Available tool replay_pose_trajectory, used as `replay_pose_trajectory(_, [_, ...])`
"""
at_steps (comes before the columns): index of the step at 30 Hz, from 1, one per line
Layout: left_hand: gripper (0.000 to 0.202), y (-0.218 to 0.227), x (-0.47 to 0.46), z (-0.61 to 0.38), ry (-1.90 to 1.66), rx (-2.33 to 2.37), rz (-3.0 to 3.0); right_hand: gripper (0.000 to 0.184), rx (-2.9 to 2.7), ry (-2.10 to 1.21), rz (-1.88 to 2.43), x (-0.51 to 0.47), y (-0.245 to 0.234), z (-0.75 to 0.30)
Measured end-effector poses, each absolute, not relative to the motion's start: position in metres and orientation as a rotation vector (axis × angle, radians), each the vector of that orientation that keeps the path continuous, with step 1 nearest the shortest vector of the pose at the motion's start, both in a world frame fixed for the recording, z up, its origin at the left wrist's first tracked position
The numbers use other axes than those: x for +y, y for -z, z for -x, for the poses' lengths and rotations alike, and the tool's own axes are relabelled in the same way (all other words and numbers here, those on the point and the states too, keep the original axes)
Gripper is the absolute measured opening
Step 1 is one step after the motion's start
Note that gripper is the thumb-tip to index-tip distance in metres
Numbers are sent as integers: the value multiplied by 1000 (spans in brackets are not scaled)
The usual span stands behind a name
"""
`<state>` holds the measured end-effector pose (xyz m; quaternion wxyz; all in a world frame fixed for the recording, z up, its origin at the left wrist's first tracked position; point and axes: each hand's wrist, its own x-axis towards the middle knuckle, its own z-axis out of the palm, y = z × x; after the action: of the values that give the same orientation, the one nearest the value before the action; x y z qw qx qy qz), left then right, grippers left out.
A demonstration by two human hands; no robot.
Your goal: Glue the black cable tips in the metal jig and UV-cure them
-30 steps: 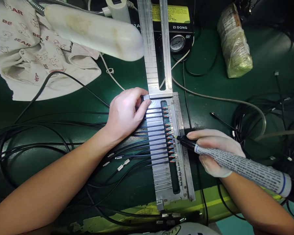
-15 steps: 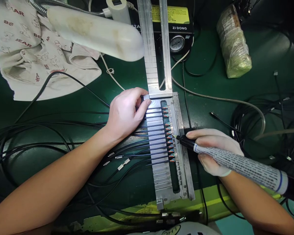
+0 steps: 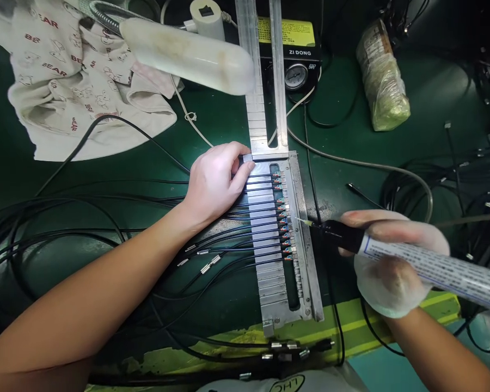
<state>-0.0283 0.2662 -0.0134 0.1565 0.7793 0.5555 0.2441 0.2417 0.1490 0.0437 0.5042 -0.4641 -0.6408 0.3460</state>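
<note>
Bare and lying on the upper left edge of a slotted metal jig (image 3: 271, 296), my left hand (image 3: 214, 179) pinches that edge between thumb and fingers. Several black cables (image 3: 265, 224) lie in the jig's grooves. Their stripped ends with small connectors (image 3: 286, 235) sit in a row along the right side. Wearing a pale glove, my right hand (image 3: 400, 272) is wrapped round a printed dispensing syringe (image 3: 441, 272) with a black front part. Its thin needle points left, over the jig's right rail near the connectors; contact cannot be made out.
A second metal jig (image 3: 280, 128) adjoins at the top, before a black box (image 3: 300, 53) with a gauge. A white lamp (image 3: 188, 54) overhangs a printed cloth (image 3: 102, 120). A wrapped bundle (image 3: 386, 81) and coiled cables (image 3: 408, 185) lie to the right.
My right hand has drawn the syringe back to the right, so the needle has left the connector row. My left hand stays on the jig. The whole view has shifted slightly.
</note>
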Motion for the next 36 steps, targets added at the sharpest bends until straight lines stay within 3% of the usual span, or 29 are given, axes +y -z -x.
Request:
replay_pose_trajectory(3, [23,13,266,28,-686,1588,-2220,21,-1537,-801,1070,146,-30,-238])
replay_pose_trajectory(10, [23,12,267,28,-683,1593,-2198,38,-1712,-739,987,151,-14,-237])
replay_pose_trajectory(36, [24,9,267,27,-651,1602,-2191,35,-1728,-735,1006,154,-18,-239])
